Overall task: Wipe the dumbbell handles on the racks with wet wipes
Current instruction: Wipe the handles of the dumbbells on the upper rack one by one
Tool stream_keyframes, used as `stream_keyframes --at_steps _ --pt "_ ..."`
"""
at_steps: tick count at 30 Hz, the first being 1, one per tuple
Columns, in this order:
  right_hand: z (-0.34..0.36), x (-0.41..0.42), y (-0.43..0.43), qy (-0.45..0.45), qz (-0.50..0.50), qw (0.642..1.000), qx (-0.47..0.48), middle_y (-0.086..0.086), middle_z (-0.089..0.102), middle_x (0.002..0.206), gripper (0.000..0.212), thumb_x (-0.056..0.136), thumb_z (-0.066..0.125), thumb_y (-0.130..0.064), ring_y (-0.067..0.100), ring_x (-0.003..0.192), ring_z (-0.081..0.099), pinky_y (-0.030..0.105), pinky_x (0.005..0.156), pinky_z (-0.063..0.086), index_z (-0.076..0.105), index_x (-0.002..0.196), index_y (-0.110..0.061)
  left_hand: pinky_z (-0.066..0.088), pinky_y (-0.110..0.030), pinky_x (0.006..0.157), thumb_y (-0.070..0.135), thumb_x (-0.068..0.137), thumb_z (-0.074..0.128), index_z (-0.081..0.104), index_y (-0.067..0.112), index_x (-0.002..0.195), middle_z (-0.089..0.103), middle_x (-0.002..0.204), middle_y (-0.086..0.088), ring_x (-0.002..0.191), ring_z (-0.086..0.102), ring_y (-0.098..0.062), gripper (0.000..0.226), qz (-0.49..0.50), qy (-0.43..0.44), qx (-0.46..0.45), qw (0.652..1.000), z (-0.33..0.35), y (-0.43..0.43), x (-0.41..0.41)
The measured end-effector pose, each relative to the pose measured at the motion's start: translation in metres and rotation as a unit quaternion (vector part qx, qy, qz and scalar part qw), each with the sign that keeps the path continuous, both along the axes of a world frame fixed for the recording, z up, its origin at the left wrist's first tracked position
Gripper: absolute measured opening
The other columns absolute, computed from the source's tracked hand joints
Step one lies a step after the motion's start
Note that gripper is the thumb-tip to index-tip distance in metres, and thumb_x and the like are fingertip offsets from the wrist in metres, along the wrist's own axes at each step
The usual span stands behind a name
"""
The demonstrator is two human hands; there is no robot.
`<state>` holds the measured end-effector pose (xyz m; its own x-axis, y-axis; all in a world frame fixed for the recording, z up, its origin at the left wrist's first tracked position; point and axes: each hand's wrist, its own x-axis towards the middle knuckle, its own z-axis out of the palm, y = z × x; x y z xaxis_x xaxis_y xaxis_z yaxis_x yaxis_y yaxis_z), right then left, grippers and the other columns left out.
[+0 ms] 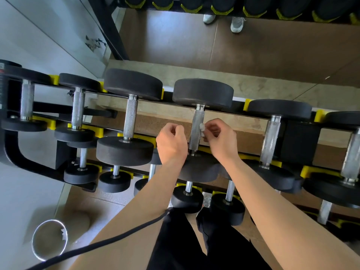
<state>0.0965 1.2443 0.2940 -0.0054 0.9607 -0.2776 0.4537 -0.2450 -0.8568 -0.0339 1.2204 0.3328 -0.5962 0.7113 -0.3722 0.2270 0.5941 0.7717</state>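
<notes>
Bright, even light; soft shadows on floor (109,201). Glints on metal handles (130,117). Strong wide-angle bending at edges; centre sharp, corners slightly soft.

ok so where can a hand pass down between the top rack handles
Counting from the left: open gaps between second handle and third handle, and between right grip, pinching the wet wipe, and fifth handle. Crowded at the fourth handle: left grip fills the gap beside it.

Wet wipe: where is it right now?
Head view, just right of centre: the wet wipe is pinched in the right hand against the right side of the fourth dumbbell handle from the left, top rack.
</notes>
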Motion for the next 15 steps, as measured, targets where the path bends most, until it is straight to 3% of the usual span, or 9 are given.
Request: stream_keyframes --at_steps 2,6,11,15 --pt "-0.001 -0.003 -0.003 0.000 -0.022 1.000 0.015 -0.011 0.071 0.096 0.008 0.094 0.070 -0.020 0.009 0.090 0.068 0.039 0.082 0.060 0.070 0.099 -0.025 0.045 -0.024 0.064 0.020 0.096 0.052 0.066 0.019 0.084 0.066 0.079 0.002 0.075 0.061 -0.012 0.018 -0.002 0.002 -0.001 1.000 0.000 0.000 0.000" --pt "0.002 -0.003 -0.016 -0.003 -0.003 1.000 -0.008 -0.011 0.074 0.099 0.017 0.094 0.070 -0.030 0.001 0.091 0.066 0.029 0.089 0.056 0.077 0.104 -0.019 0.047 -0.025 0.065 0.021 0.097 0.052 0.066 0.020 0.085 0.066 0.080 0.003 0.077 0.062 -0.012 0.018 0.000 0.005 -0.001 1.000 0.001 0.000 0.000" --pt "0.002 -0.009 -0.009 0.000 -0.052 0.999 -0.017 -0.013 0.070 0.093 0.014 0.089 0.075 -0.025 -0.003 0.085 0.063 0.018 0.080 0.053 0.073 0.102 -0.021 0.044 -0.023 0.063 0.021 0.097 0.052 0.066 0.018 0.085 0.066 0.080 0.001 0.075 0.061 -0.011 0.019 0.000 0.011 0.000 1.000 0.001 0.000 0.001" --pt "0.000 -0.018 -0.001 -0.013 -0.071 0.997 0.020 -0.016 0.068 0.095 0.012 0.092 0.072 -0.025 -0.010 0.083 0.058 0.003 0.074 0.040 0.074 0.103 -0.022 0.042 -0.020 0.060 0.020 0.098 0.052 0.066 0.016 0.086 0.065 0.079 0.000 0.073 0.060 -0.010 0.018 -0.001 0.015 0.000 1.000 0.002 0.000 0.001"
